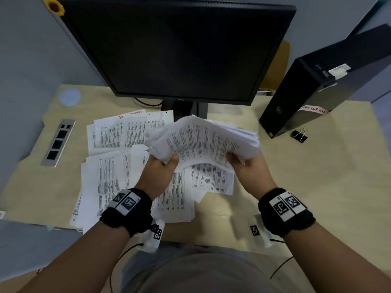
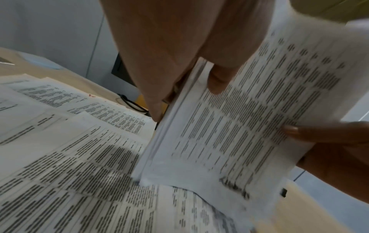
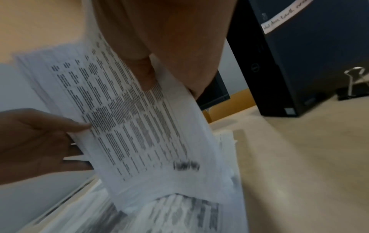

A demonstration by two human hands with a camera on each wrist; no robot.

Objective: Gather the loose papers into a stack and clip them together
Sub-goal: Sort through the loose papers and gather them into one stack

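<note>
I hold a bundle of printed papers [image 1: 203, 140] above the desk, in front of the monitor. My left hand [image 1: 163, 166] pinches its near left edge, thumb on top. My right hand [image 1: 243, 161] grips its near right edge. In the left wrist view the bundle [image 2: 229, 126] shows several sheet edges, with the left thumb [image 2: 219, 78] pressed on the top page. The right wrist view shows the same bundle [image 3: 139, 126], blurred. More loose papers [image 1: 118, 178] lie spread on the desk beneath and to the left. A black binder clip [image 1: 299, 135] lies at the right by the computer tower.
A dark monitor [image 1: 175, 49] stands close behind the papers. A black computer tower [image 1: 321, 81] stands at the right, with the binder clip [image 3: 353, 85] at its foot. A socket strip [image 1: 58, 142] is set into the wooden desk [image 1: 306, 176] at the left.
</note>
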